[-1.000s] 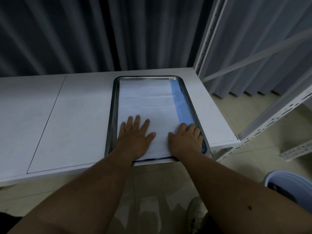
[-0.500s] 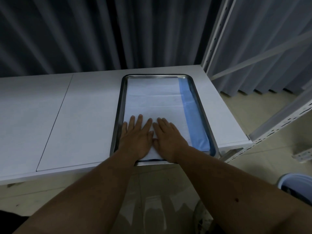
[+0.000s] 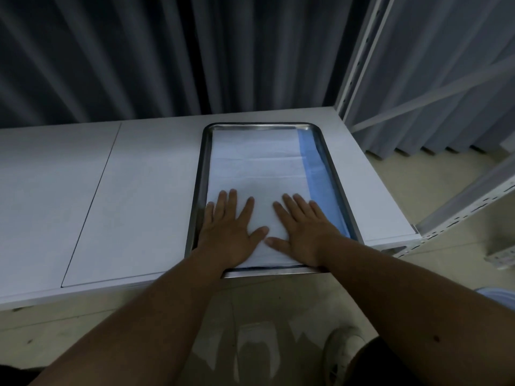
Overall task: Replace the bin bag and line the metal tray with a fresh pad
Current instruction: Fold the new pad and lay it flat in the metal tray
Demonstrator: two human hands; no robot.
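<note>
Palms down, both hands lie flat on the near end of the pad (image 3: 259, 168), which sits inside the metal tray (image 3: 201, 174) at the right end of the table (image 3: 111, 196), the tray's near rim jutting just past the table's front edge. The left hand (image 3: 231, 232) presses by the tray's near left corner, fingers spread; the right hand (image 3: 301, 232) sits just beside it, fingers straight, thumbs nearly meeting. Neither grip pinches anything. The tray's long axis runs straight away from the person, so most of the pad lies beyond the fingertips, toward the table's back edge. A blue strip (image 3: 317, 176) along the right rim is nearer the right hand, which I'd judge should see to it.
</note>
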